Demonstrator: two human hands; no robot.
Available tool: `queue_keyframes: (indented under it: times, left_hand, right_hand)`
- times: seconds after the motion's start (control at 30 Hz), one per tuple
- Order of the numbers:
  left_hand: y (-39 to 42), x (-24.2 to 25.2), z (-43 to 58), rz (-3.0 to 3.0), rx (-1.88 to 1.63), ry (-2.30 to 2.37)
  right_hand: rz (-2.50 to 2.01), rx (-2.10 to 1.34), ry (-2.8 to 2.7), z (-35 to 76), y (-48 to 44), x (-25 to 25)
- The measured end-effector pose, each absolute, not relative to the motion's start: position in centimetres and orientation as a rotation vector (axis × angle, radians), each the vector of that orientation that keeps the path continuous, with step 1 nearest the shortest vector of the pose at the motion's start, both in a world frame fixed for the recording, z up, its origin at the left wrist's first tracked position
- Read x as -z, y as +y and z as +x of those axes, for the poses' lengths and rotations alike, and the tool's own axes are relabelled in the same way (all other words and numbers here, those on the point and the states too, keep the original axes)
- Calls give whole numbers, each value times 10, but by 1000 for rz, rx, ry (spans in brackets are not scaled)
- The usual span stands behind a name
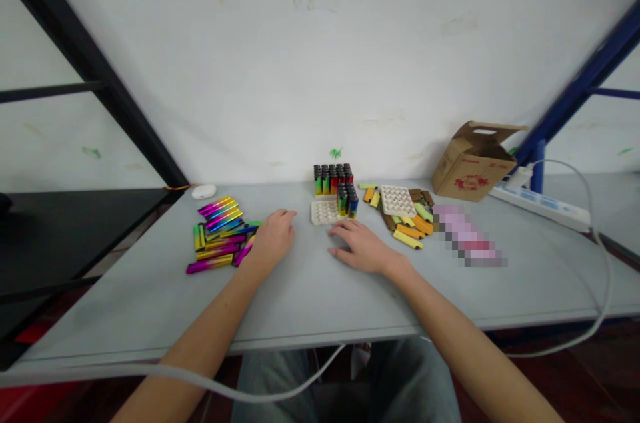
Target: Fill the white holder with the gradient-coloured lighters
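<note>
My left hand rests on the table at the right edge of a pile of shiny rainbow-coloured lighters, fingers stretched forward and nothing visible in them. With its fingers apart, my right hand lies in front of a white tray with rows of round holes. Several black-topped lighters stand upright at the tray's right end. Behind it, more upright lighters in green, yellow and red form a block. A second holed tray lies on a pile of yellow, orange and brown pieces.
At the back right stands an open cardboard box, beside a white power strip with a cable. A blurred pink item lies on the right. A white case sits back left. Another white cable crosses the front.
</note>
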State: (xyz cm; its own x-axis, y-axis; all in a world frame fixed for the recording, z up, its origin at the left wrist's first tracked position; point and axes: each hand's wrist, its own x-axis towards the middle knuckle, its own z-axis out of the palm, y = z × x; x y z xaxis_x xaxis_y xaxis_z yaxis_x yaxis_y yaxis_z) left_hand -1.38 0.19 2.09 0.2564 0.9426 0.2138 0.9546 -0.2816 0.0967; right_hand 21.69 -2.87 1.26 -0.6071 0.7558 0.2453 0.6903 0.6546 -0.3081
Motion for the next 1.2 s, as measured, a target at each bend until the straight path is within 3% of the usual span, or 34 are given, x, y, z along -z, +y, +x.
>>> queue_keyframes:
  times: [0.3, 0.4, 0.63, 0.97, 1.2]
  left_hand:
    - [14, -3, -18, -2742, 661, -1468]
    - [13, -2, -16, -2782, 602, -1376]
    - [14, -3, -21, -2669, 457, -1494]
    - [9, -6, -12, -2756, 726, -1586]
    - [13, 6, -19, -2548, 478, -1718]
  right_hand:
    - [-1155, -266, -2514, 217, -28, -12]
    - [-1157, -277, -2513, 217, -28, -11]
    - [-1148, -276, -2511, 217, -28, -12]
    - [-1135, -291, -2517, 217, -28, -12]
    - [-1161, -261, -2518, 216, -27, -10]
